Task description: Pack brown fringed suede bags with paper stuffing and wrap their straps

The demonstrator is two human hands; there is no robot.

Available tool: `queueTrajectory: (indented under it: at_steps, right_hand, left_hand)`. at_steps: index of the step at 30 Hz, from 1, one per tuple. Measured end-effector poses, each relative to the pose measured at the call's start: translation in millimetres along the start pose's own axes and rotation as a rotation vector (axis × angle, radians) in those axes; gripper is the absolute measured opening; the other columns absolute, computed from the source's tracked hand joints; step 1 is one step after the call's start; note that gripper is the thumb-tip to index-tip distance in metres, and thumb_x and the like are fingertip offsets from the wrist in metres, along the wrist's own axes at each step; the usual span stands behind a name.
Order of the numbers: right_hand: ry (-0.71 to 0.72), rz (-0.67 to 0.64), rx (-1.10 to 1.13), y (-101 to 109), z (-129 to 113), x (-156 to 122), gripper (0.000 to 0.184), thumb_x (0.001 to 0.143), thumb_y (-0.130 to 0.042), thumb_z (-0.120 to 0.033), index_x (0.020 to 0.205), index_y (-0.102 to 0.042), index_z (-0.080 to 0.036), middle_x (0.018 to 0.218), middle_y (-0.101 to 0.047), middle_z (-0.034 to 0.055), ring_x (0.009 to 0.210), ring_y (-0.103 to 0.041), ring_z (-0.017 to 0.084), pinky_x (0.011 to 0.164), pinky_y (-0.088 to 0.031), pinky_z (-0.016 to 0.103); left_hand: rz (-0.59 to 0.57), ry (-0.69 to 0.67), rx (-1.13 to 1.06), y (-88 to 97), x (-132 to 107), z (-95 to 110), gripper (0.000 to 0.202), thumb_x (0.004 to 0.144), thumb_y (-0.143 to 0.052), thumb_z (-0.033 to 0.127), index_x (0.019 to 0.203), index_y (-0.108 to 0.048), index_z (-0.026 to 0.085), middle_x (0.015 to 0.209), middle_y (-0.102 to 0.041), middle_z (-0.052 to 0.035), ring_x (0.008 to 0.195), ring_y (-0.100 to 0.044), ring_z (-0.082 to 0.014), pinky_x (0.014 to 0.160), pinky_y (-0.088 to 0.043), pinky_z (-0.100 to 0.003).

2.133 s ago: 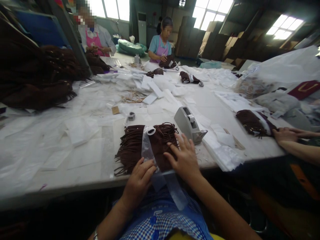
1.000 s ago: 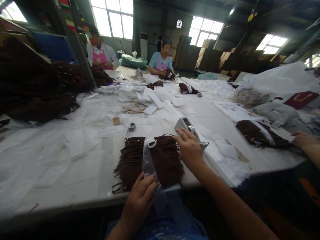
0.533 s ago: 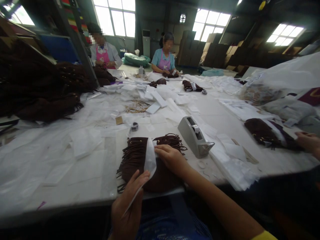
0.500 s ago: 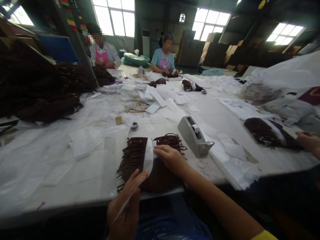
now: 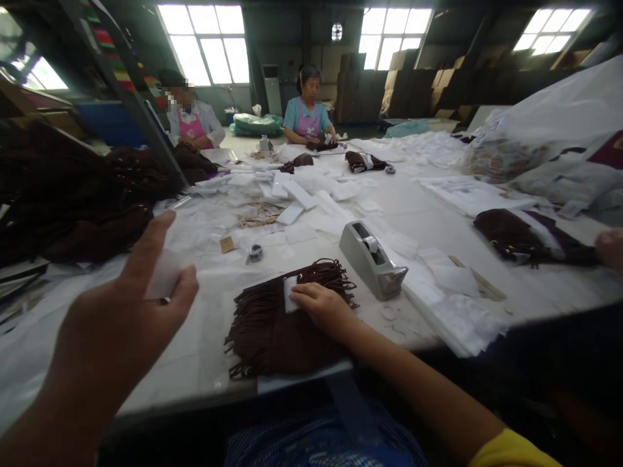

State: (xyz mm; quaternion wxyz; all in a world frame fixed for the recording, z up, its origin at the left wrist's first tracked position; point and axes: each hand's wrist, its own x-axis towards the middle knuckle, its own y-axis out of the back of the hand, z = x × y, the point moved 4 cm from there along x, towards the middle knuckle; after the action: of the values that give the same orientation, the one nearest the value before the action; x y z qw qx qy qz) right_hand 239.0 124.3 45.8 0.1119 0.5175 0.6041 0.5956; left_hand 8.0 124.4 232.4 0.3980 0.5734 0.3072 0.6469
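A dark brown fringed bag (image 5: 292, 331) with small metal eyelets lies in front of me at the table's near edge. My right hand (image 5: 324, 308) rests on it, its fingers pressing the end of a white paper strip (image 5: 291, 295) against the bag. My left hand (image 5: 117, 318) is raised at the left, away from the bag, with index finger and thumb apart. Whether the white patch between them is paper in the hand or on the table, I cannot tell. A grey tape dispenser (image 5: 374, 259) stands just right of the bag.
A small tape roll (image 5: 255, 253) lies beyond the bag. White packets (image 5: 292, 194) cover mid-table, and clear plastic bags (image 5: 452, 318) lie at the right. Another banded brown bag (image 5: 523, 237) sits beside a co-worker's hand (image 5: 610, 250). Brown goods (image 5: 73, 188) are heaped at left; two co-workers work opposite.
My left hand has left the bag and moved up and to the left. The long free part of the white strip no longer shows across the bag. My right hand stays on the strip's end.
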Motion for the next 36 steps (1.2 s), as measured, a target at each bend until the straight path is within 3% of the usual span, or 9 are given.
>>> queueTrajectory:
  at_steps: [2,5,9,14,19,23,27,31,36]
  right_hand:
    - [0.006,0.011,0.007,-1.3,0.8,-0.3,0.031,0.092,-0.055,-0.008,0.120,-0.066,-0.015,0.125,-0.066,0.0107,0.113,-0.060,0.022,0.099,-0.051,0.033]
    - [0.003,0.028,0.022,-3.1,2.2,-1.4,0.030,0.093,-0.055,-0.010,0.120,-0.066,-0.017,0.125,-0.066,0.0101,0.114,-0.061,0.021,0.099,-0.050,0.032]
    - [-0.033,0.040,0.058,-2.2,3.3,-3.6,0.030,0.096,-0.050,-0.012,0.120,-0.066,-0.019,0.135,-0.060,0.0082,0.119,-0.059,0.020,0.102,-0.047,0.030]
    - [-0.074,0.029,0.115,-0.4,4.2,-5.1,0.030,0.097,-0.047,-0.014,0.120,-0.066,-0.022,0.150,-0.045,0.0056,0.116,-0.060,0.016,0.100,-0.048,0.024]
    - [-0.045,0.045,0.085,-4.8,6.6,-5.5,0.029,0.096,-0.052,-0.014,0.120,-0.067,-0.021,0.132,-0.062,0.0073,0.118,-0.059,0.019,0.102,-0.047,0.029]
    - [-0.023,0.051,0.088,-5.2,7.3,-5.5,0.030,0.095,-0.052,-0.012,0.120,-0.068,-0.019,0.128,-0.065,0.0084,0.117,-0.060,0.020,0.101,-0.048,0.029]
    - [-0.047,0.044,0.099,-3.0,6.3,-5.9,0.029,0.096,-0.051,-0.014,0.119,-0.068,-0.020,0.130,-0.064,0.0075,0.118,-0.059,0.019,0.102,-0.047,0.029]
    - [-0.109,0.049,0.140,-0.6,5.7,-7.2,0.028,0.098,-0.048,-0.016,0.118,-0.067,-0.022,0.141,-0.054,0.0077,0.114,-0.061,0.018,0.097,-0.049,0.026]
    - [-0.115,0.059,0.120,1.5,5.2,-6.0,0.024,0.095,-0.052,-0.014,0.110,-0.069,-0.022,0.117,-0.063,0.0073,0.096,-0.062,0.018,0.085,-0.052,0.026]
  left_hand:
    - [-0.123,0.011,-0.201,2.2,13.5,4.1,0.072,0.081,-0.066,0.043,0.148,-0.040,0.037,0.091,-0.074,-0.0018,0.059,-0.065,-0.0208,0.069,-0.055,-0.039]
    - [-0.332,0.079,-0.831,-12.6,21.4,18.5,0.062,0.083,-0.067,0.042,0.141,-0.050,0.028,0.072,-0.070,0.0023,0.063,-0.069,-0.0185,0.067,-0.058,-0.034]
    - [-0.451,0.083,-1.341,-32.1,12.1,44.5,0.034,0.086,-0.066,0.030,0.118,-0.065,0.020,0.100,-0.075,-0.0049,0.097,-0.071,-0.0208,0.081,-0.060,-0.030]
    - [-0.314,-0.298,-0.986,-33.7,2.8,56.7,0.041,0.088,-0.062,0.027,0.129,-0.060,0.027,0.127,-0.067,-0.0056,0.111,-0.067,-0.0245,0.094,-0.057,-0.038]
    - [-0.018,-0.508,-0.409,-33.6,39.2,48.1,0.030,0.087,-0.064,0.035,0.116,-0.071,0.031,0.113,-0.074,-0.0032,0.102,-0.070,-0.0280,0.093,-0.054,-0.040]
    - [-0.137,-0.452,-0.434,-41.4,91.0,50.1,0.036,0.084,-0.066,0.044,0.116,-0.071,0.028,0.100,-0.076,-0.0032,0.088,-0.073,-0.0277,0.086,-0.057,-0.040]
    - [-0.431,-0.386,-0.801,-44.1,117.8,75.2,0.044,0.080,-0.071,0.039,0.120,-0.069,0.023,0.102,-0.076,-0.0062,0.090,-0.073,-0.0248,0.087,-0.058,-0.036]
    - [-0.630,-0.289,-1.099,-33.6,87.6,98.2,0.049,0.078,-0.075,0.029,0.126,-0.065,0.021,0.101,-0.076,-0.0069,0.094,-0.072,-0.0217,0.090,-0.057,-0.036]
    - [-0.766,-0.092,-1.228,-31.4,-27.5,84.6,0.033,0.085,-0.069,0.035,0.117,-0.070,0.027,0.084,-0.076,-0.0042,0.079,-0.073,-0.0207,0.078,-0.062,-0.035]
